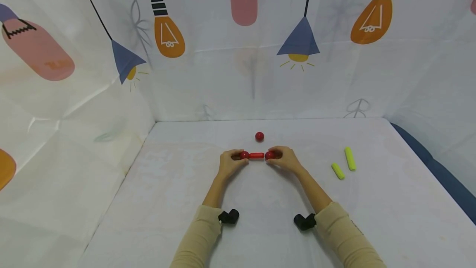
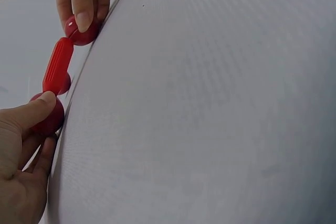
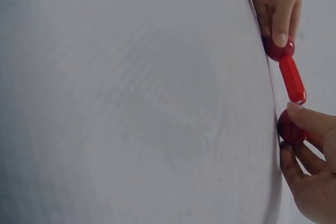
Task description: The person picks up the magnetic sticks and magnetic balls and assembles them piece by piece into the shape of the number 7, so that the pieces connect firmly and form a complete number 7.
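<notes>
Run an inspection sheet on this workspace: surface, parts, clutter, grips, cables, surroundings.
Surface: white tabletop, a few faint marks.
Job's things: red rod in line between left red ball and right red ball; it meets the left one, while its other end is close to the right one, contact unclear.
Clutter: loose red ball beyond the rod; longer yellow-green stick and shorter yellow-green stick off to the right.
Grips: left grip pinches the left red ball; right grip pinches the right red ball.
Cables: nothing seen.
Surroundings: patterned white sheeting left, back and right.
</notes>
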### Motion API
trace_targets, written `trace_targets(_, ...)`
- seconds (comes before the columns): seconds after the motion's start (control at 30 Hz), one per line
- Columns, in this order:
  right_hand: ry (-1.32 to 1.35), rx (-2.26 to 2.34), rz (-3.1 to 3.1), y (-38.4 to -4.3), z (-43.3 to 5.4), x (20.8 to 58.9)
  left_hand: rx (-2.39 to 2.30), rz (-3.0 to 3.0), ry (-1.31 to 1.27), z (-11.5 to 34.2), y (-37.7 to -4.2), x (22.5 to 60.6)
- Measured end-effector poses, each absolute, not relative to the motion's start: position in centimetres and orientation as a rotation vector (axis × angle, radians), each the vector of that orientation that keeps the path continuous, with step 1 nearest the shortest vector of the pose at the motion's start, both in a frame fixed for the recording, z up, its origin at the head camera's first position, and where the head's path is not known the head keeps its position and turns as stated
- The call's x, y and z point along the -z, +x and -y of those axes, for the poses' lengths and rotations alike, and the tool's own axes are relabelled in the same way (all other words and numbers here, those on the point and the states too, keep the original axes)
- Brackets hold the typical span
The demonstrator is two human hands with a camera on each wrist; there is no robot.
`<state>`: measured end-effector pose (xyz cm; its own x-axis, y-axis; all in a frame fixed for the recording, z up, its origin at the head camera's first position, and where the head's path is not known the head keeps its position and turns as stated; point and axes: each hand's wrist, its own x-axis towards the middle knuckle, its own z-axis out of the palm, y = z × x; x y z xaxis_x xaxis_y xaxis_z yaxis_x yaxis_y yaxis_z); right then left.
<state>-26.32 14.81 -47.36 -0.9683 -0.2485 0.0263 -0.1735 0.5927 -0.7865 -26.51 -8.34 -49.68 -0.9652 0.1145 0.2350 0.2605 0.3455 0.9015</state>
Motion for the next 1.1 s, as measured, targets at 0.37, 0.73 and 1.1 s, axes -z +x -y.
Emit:
trace_targets(0.37,-0.379,1.346,-2.725,-26.3,-14.69,47.6,1.668,2.477,-0.34,8.34,-26.53,49.77)
trace_targets(0.73,-0.356,1.338,-2.715,-26.22,-14.66,47.43,1.668,2.502,-0.314,8.37,-26.61,49.89)
trace_targets(1.1,-0.354,1.318,-2.717,-26.16,-14.62,47.32,1.66,2.503,-0.324,8.38,-26.5,49.7)
